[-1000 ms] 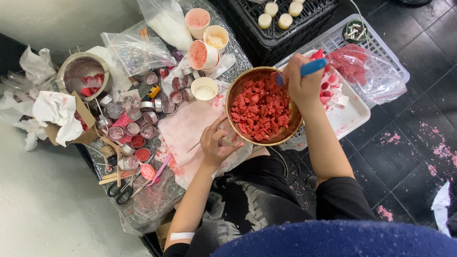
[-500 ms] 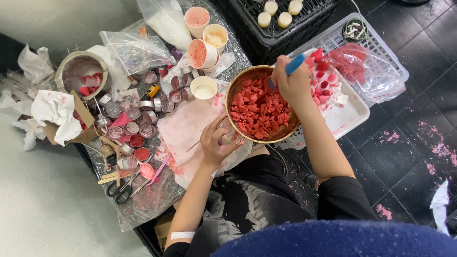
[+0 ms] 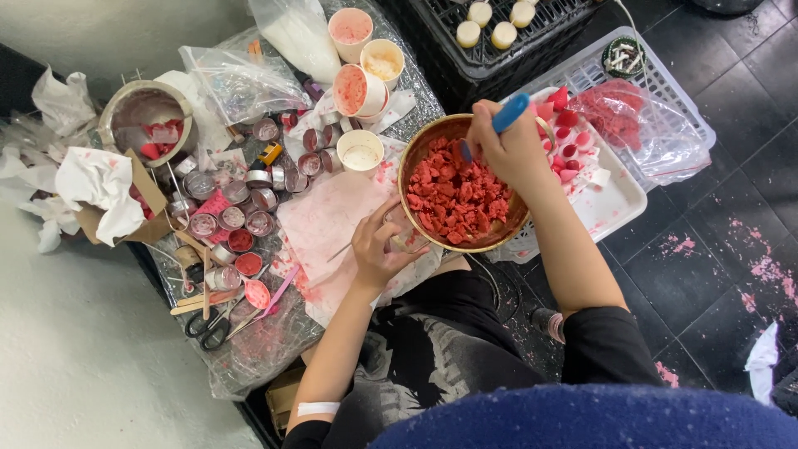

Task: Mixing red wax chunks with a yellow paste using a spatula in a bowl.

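Right hand (image 3: 509,150) clenched on blue tool (image 3: 499,123) over bowl (image 3: 416,162) of red chunks (image 3: 455,193); left hand (image 3: 378,245) fingers curled at rim; cluttered plastic-covered table (image 3: 274,349); dark tiled floor (image 3: 706,258), pink-speckled.

Floor (image 3: 715,274): dark square tiles with pale grout, pink crumbs scattered on the right. Left side: plain pale floor or wall surface (image 3: 83,366), can't tell which. Low bench (image 3: 274,349) covered in clear plastic sheet. Black crate (image 3: 465,66) at far centre, white basket (image 3: 665,100) far right. Light even, no hard shadows.
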